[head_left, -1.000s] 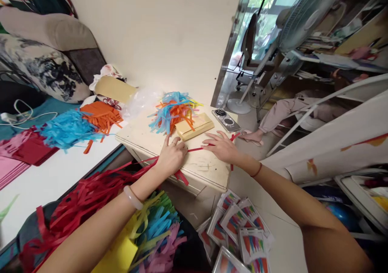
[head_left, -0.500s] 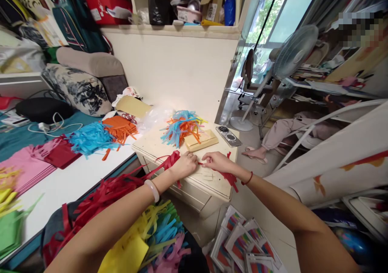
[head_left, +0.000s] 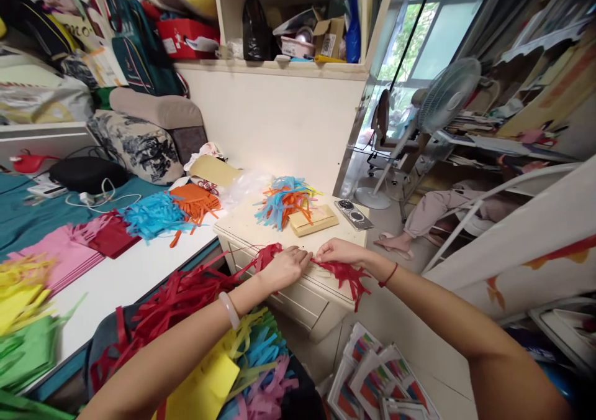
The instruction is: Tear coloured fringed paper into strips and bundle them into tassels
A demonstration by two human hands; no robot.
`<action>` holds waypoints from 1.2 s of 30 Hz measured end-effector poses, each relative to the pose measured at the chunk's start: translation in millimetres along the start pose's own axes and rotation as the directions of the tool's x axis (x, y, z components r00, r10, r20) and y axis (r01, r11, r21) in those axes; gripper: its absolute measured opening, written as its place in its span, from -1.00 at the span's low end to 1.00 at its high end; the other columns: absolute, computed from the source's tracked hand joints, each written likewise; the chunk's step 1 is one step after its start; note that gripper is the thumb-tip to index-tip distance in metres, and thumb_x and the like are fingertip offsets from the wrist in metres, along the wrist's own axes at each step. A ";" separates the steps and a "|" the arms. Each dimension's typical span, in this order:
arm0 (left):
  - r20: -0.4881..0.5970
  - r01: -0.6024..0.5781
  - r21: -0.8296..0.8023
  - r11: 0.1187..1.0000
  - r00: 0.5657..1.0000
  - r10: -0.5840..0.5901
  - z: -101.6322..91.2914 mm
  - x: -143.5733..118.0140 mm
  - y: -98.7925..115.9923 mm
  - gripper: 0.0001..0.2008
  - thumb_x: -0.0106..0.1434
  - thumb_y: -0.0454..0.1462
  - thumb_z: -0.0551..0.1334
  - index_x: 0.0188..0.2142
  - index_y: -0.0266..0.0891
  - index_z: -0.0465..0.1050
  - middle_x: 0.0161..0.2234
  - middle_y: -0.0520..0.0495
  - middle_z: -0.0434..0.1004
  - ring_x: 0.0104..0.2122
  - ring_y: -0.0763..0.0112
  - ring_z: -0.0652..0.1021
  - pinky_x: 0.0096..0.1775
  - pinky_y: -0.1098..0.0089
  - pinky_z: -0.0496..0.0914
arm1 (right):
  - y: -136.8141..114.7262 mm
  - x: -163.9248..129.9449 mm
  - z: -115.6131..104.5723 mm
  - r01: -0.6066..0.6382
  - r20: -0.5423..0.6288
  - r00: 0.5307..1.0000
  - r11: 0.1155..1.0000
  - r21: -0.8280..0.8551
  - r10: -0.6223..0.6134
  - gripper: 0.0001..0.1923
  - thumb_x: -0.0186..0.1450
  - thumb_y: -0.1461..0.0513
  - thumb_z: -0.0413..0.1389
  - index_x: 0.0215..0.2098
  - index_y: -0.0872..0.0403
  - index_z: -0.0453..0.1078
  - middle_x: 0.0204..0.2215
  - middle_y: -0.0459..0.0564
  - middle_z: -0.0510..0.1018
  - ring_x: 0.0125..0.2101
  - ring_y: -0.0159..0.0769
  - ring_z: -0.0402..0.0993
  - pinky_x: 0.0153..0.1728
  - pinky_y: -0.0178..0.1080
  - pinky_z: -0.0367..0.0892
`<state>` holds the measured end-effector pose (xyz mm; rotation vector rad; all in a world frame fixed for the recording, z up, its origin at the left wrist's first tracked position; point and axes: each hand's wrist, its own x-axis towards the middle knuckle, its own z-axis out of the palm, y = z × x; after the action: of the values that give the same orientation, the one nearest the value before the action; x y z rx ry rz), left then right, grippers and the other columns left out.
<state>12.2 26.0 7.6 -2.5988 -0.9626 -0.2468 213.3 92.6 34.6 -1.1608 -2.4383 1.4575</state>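
A red tissue-paper tassel point(head_left: 350, 275) lies across the near edge of the small cream cabinet point(head_left: 242, 227), fringed at both ends. My left hand point(head_left: 289, 266) is closed over its middle, fingers bent and pressed down. At the right, my right hand point(head_left: 341, 251) pinches the red paper close to the left fingertips; its fringe hangs over the cabinet's corner. The exact twist between my fingers is too small to make out. Behind my hands sit a bundle of blue and orange tassels point(head_left: 284, 199) and a yellow paper packet point(head_left: 314, 220).
Loose red strips point(head_left: 177, 302) and yellow paper point(head_left: 205, 386) lie by my left forearm. Blue fringed paper point(head_left: 149, 215) and pink sheets point(head_left: 69, 261) rest on the white board at left. A phone point(head_left: 354, 215) lies at the cabinet's back right. Printed packets point(head_left: 377, 376) are on the floor.
My right hand has shifted slightly closer onto the red paper, and the fringe at its right now spreads wider. The camera view has tilted up and turned slightly left.
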 end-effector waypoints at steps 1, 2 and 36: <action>-0.067 0.001 0.001 1.000 0.998 -0.001 -3.7 -4.2 -0.8 -0.75 0.35 -0.42 -0.01 -0.08 -0.45 0.38 -0.23 -0.27 0.54 -0.25 0.28 0.56 -0.11 0.27 0.41 | -5.4 -3.1 2.7 0.004 0.009 1.000 0.998 0.065 -0.004 -0.58 0.11 -0.04 0.13 -0.42 0.20 0.41 -0.58 -0.09 0.44 -0.62 -0.51 0.20 -0.58 -0.41 0.11; -0.155 -0.001 0.002 1.000 0.988 0.001 -8.4 -8.2 -2.3 -0.74 0.35 -0.42 -0.02 -0.09 -0.45 0.38 -0.22 -0.28 0.55 -0.25 0.28 0.57 -0.11 0.27 0.42 | -12.2 -5.9 6.1 0.009 0.029 0.999 0.988 0.153 -0.014 -0.55 0.12 -0.06 0.14 -0.36 0.19 0.40 -0.53 -0.06 0.48 -0.61 -0.51 0.23 -0.57 -0.41 0.12; 0.267 -0.010 -0.930 -0.369 0.673 -0.690 -84.6 -86.5 -61.6 -0.70 -0.05 -0.18 0.44 -0.32 -0.30 0.62 -0.25 -0.20 0.61 -0.41 0.43 0.52 -0.32 0.42 0.37 | -124.6 66.4 78.5 0.282 -0.062 0.906 0.488 0.826 -0.420 -0.68 -0.02 0.17 0.37 -0.35 0.18 0.49 -0.45 -0.05 0.56 -0.40 -0.38 0.49 -0.10 -0.22 0.32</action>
<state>-96.6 -14.8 77.6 -2.4550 -1.9328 -2.9812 62.9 44.8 69.0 -0.3020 -1.4813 2.1740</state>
